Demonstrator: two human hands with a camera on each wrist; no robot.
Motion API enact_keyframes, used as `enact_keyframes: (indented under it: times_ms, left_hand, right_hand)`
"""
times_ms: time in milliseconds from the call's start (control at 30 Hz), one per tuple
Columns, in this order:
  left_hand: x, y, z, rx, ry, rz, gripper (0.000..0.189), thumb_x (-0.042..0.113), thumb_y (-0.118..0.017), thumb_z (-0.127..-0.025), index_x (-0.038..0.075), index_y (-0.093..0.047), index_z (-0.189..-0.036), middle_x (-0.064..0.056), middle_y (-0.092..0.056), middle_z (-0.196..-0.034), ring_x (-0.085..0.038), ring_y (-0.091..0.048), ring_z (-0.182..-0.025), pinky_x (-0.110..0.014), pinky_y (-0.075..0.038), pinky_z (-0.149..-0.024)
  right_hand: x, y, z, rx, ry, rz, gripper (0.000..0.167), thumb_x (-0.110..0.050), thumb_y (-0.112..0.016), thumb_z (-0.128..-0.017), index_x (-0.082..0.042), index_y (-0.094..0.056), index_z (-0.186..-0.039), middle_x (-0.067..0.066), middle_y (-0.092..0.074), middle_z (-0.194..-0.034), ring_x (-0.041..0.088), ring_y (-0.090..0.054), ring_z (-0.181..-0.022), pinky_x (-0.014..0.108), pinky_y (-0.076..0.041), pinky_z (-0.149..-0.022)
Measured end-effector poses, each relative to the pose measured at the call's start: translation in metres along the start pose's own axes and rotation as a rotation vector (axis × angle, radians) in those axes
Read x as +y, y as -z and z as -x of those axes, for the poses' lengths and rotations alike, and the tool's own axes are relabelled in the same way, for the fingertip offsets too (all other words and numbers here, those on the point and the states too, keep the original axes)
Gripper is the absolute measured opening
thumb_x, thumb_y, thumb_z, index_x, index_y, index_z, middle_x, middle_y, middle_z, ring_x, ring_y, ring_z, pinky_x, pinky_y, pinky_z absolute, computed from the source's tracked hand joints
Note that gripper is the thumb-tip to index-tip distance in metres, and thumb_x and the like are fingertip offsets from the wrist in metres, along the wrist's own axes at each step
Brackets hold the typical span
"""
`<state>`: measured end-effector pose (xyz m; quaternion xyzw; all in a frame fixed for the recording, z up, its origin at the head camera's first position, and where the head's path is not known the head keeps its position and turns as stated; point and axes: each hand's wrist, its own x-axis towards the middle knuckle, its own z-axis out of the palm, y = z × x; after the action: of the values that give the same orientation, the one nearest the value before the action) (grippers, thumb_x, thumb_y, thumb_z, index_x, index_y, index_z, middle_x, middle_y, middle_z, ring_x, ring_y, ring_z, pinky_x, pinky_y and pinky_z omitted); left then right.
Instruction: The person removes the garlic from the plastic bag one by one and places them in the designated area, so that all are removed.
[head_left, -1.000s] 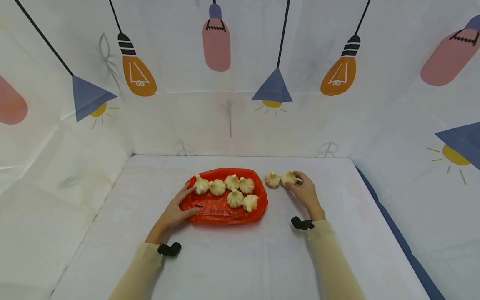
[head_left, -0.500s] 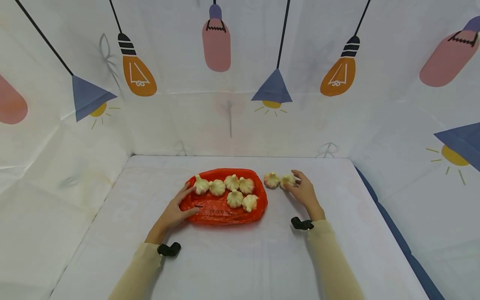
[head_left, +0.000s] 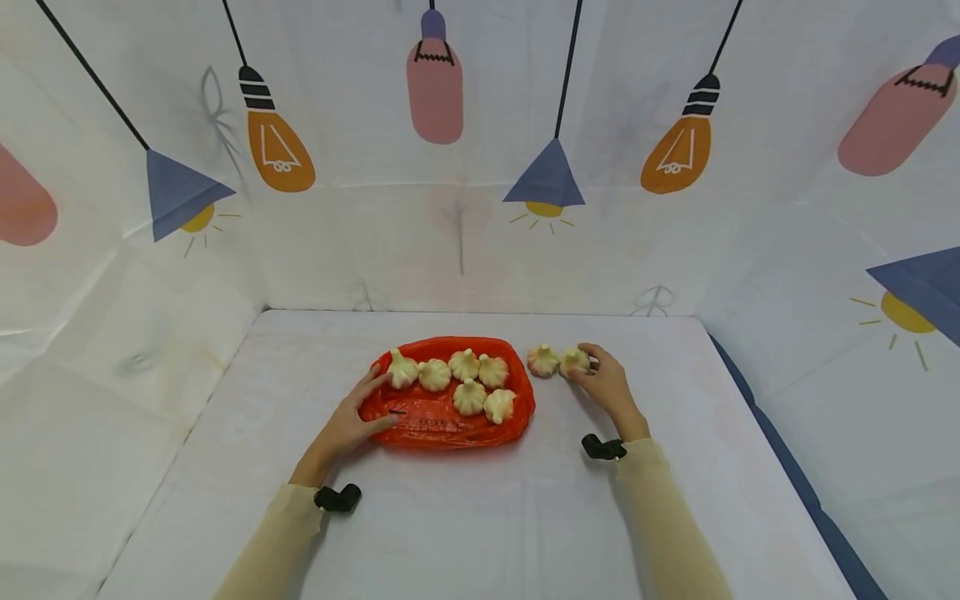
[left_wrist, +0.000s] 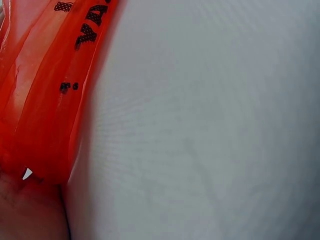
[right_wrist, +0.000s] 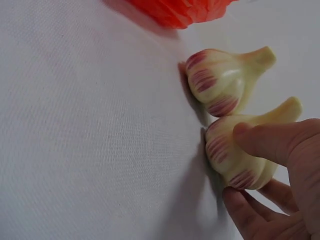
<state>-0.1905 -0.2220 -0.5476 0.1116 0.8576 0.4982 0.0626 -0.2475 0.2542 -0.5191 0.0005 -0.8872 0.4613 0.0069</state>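
In the head view my left hand grips the left end of a red plastic bag, its fingers and thumb over the rim. The bag is spread out low on the table, with several garlic bulbs lying in it. My right hand holds another garlic bulb between thumb and fingers, right of the bag. That bulb sits against a neighbouring garlic bulb, both pale with purple streaks. In the left wrist view the red plastic with black print fills the left side.
A white cloth covers the table. White sheeting with printed lamps rises behind it and along both sides. A dark blue strip runs down the table's right edge. A black wrist mount sits at the left cuff.
The bulb in my right hand has shifted slightly left and toward me, staying beside its neighbour. My left hand and the red bag have kept their place.
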Motion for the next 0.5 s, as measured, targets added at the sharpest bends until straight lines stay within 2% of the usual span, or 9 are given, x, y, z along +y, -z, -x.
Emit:
enact_keyframes:
  times_ms: [333, 500]
  left_hand:
    - [0.0, -0.001, -0.001, 0.001, -0.018, 0.003, 0.081, 0.033, -0.082, -0.088, 0.021, -0.042, -0.158, -0.009, -0.014, -0.174, -0.044, -0.009, -0.159, -0.075, -0.013, -0.12]
    - [-0.002, 0.0, 0.0, 0.002, -0.007, 0.006, 0.081, 0.033, -0.082, -0.088, 0.022, -0.043, -0.158, -0.009, -0.014, -0.174, -0.044, -0.008, -0.159, -0.075, -0.012, -0.12]
  right_hand:
    - [-0.005, 0.002, 0.001, -0.026, -0.009, 0.047, 0.069, -0.016, -0.075, -0.093, -0.002, -0.043, -0.153, 0.031, -0.044, -0.154, 0.049, -0.053, -0.134, 0.057, -0.05, -0.107]
    - [-0.013, 0.01, 0.001, -0.046, 0.035, 0.109, 0.075, -0.024, -0.076, -0.094, -0.004, -0.038, -0.156, 0.03, -0.039, -0.158, 0.051, -0.045, -0.14, 0.064, -0.044, -0.11]
